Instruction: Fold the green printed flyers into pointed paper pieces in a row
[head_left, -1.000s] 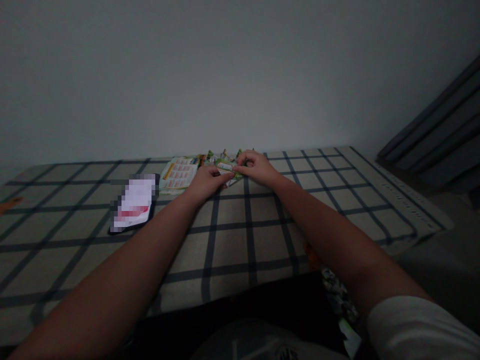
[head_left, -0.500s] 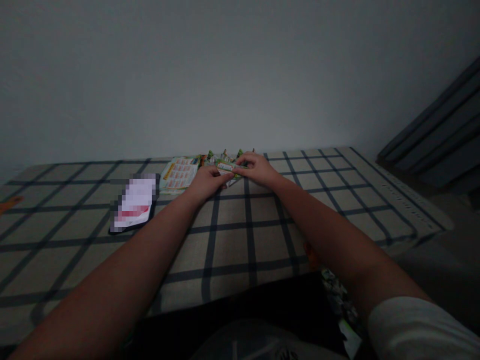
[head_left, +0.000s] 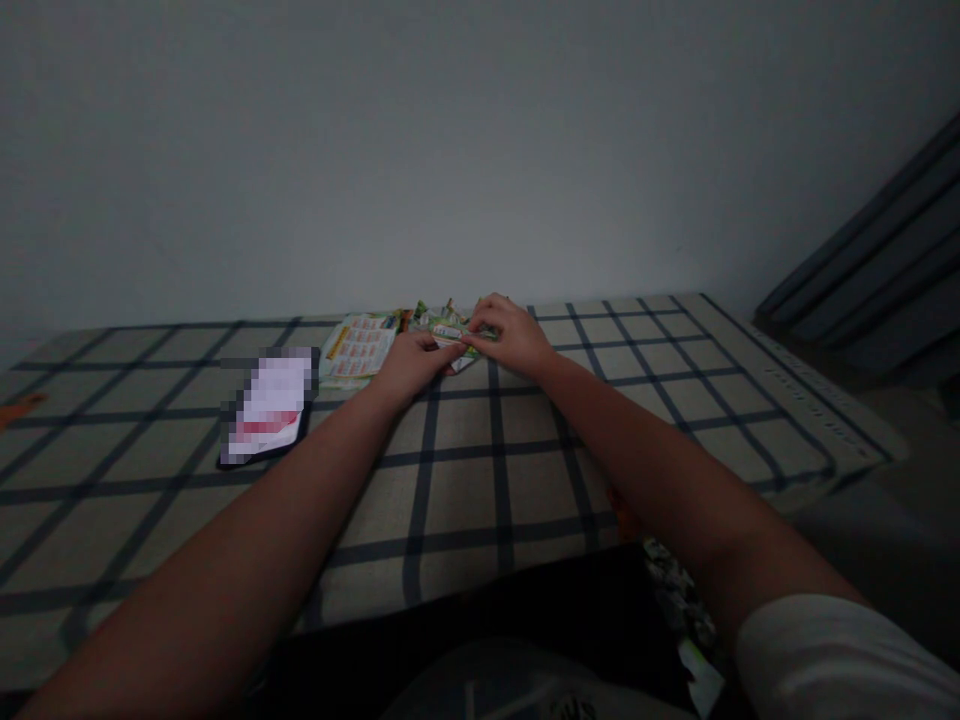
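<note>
Green-and-white packet [head_left: 448, 331], one: on far part of checked cloth [head_left: 465, 490], between the hands. Left hand [head_left: 412, 364]: thumb and fingers pinched on packet's left part. Right hand [head_left: 516, 338]: pinched on its right part. Printed wrapper [head_left: 358, 348]: flat, beside left hand. Phone [head_left: 271, 408]: nearer, farther left.

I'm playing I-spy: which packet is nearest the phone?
The flat packet with the yellow strip, just right of the phone; the green packaging is farther right, by the left hand and right hand.
</note>
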